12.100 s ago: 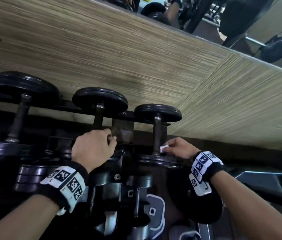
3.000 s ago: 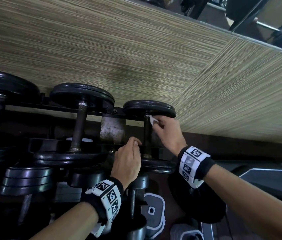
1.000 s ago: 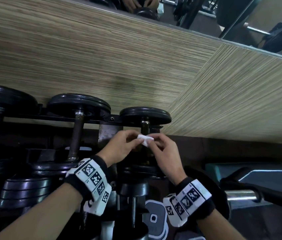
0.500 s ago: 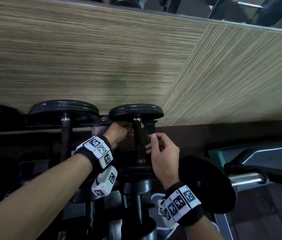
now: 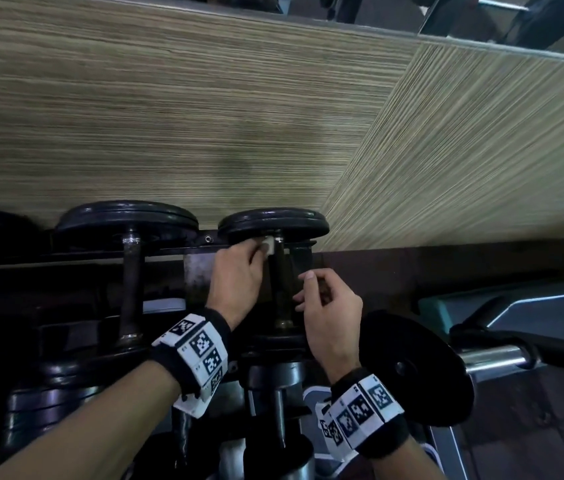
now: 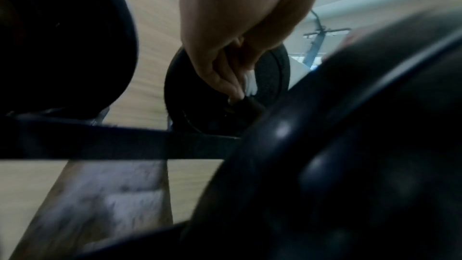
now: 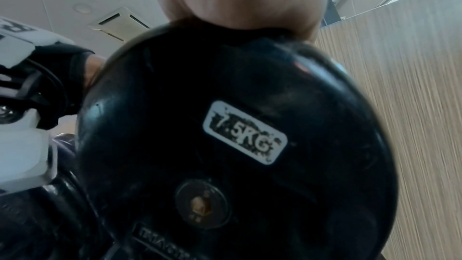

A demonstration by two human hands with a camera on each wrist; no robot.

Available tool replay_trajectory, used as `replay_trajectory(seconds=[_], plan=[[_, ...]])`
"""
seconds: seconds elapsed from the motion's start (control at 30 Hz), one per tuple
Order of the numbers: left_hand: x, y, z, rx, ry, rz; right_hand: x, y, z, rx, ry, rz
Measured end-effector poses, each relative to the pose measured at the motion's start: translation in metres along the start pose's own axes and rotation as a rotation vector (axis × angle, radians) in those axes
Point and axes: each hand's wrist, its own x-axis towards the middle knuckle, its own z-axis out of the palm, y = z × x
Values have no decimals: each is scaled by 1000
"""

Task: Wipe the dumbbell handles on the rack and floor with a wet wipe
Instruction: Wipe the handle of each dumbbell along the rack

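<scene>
Two hands work at the rightmost dumbbell [image 5: 275,271] on the rack [image 5: 176,252]: your left hand [image 5: 235,275] pinches a small folded wet wipe [image 5: 268,244] between thumb and fingertips and presses it to the top of the dark handle [image 5: 278,289], just beneath the far weight plate [image 5: 273,221] by the wood-grain wall [image 5: 204,116]. Your right hand [image 5: 329,306] sits just right of the handle with its fingers loosely curled and nothing in them. From the right wrist view, the near plate [image 7: 237,135] fills the frame, its worn label reading 7.5KG.
</scene>
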Motion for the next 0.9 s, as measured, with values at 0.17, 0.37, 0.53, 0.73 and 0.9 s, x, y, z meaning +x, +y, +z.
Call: replay_trajectory(seconds=[0.17, 0.37, 0.53, 0.73, 0.9], plan=[[0, 11, 8, -29, -12, 95, 0, -2, -1, -10, -20, 4], [-3, -32, 2, -49, 40, -221, -1, -3, -1, 11, -9, 7], [22, -35, 22, -280, -126, -459, -2, -3, -2, 15, -11, 8], [26, -26, 18, -321, -15, -438, -2, -4, -2, 17, 2, 6], [7, -16, 13, -162, 56, -175, -2, -4, -1, 11, 8, -4]])
